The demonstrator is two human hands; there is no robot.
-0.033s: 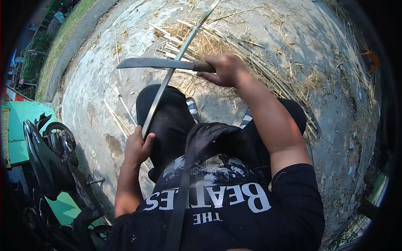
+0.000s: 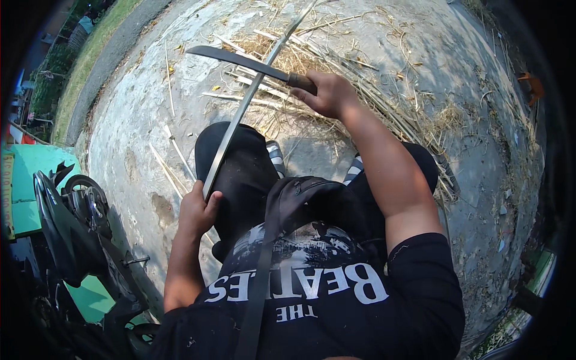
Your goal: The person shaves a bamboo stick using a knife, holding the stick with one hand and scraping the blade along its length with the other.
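- Right grip [image 2: 330,95] holds a knife [image 2: 241,59] across a long strip [image 2: 229,139].
- Left grip [image 2: 197,209] clasps the strip's near end beside the left thigh [image 2: 249,174].
- A knife skidding down it could cut that thigh.

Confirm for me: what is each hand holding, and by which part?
Left hand: long, narrow, pale strip, probably bamboo, by its near end. Right hand: dark, curved metal knife, by its brown handle.

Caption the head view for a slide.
Right hand holding a curved, dark, wooden-handled machete across the long, narrow, pale strip in the left hand; thin yellowish strips beyond.
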